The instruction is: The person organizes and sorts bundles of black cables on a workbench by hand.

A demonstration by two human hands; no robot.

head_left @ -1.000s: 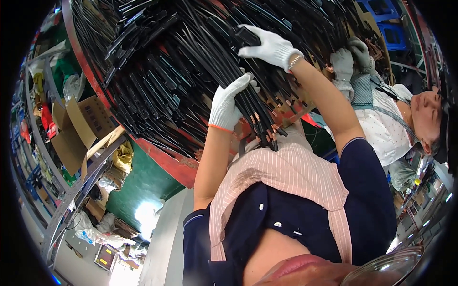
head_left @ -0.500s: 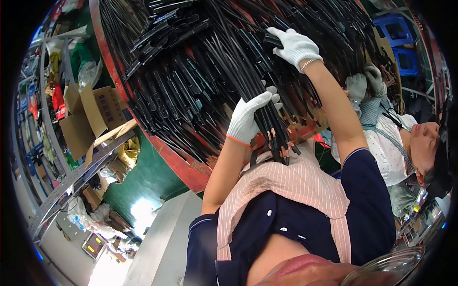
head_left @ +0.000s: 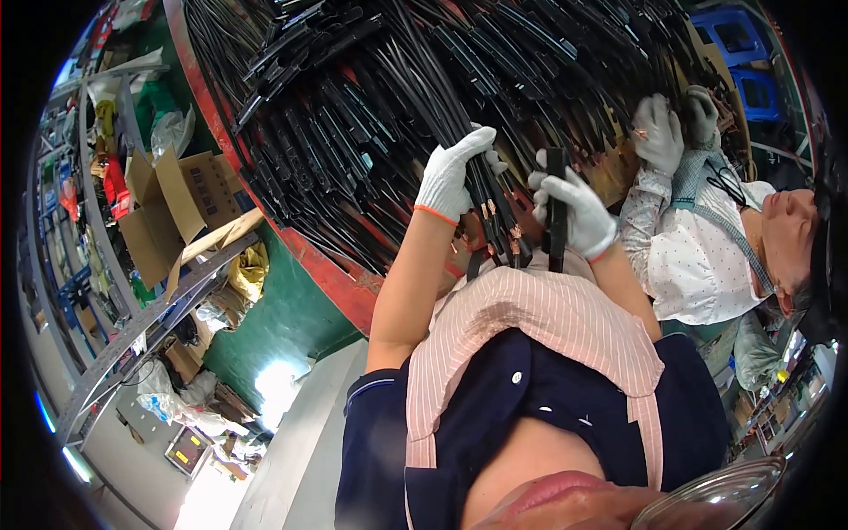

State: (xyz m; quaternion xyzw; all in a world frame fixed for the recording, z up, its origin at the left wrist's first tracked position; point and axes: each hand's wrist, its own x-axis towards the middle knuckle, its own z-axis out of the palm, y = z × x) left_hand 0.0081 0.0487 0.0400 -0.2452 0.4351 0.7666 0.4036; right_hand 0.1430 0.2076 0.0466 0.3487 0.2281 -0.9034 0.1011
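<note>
My left hand point(head_left: 449, 177), in a white knitted glove, is closed round a bundle of black cables point(head_left: 490, 201). Their stripped copper ends hang toward my apron. To its right, close in front of my body, my gloved right hand point(head_left: 579, 212) grips a long, narrow black piece point(head_left: 556, 237), held roughly upright. Its exact kind does not show. A gap separates that piece from the bundle. Beyond both hands spreads a thick heap of black cables point(head_left: 344, 141) with dark, shiny sleeve-like parts among them.
A red-edged work table point(head_left: 305, 265) bears the heap. On the right, a co-worker's gloved hands point(head_left: 659, 140) are at the same heap. An open cardboard box point(head_left: 199, 194) and a metal shelf rack point(head_left: 115, 349) stand at left. Blue plastic stools point(head_left: 731, 40) are at far right.
My right hand has come back from the heap toward my body, with the black piece now upright in it. My left hand keeps the bundle, shifted slightly. The co-worker's hands have moved up a little.
</note>
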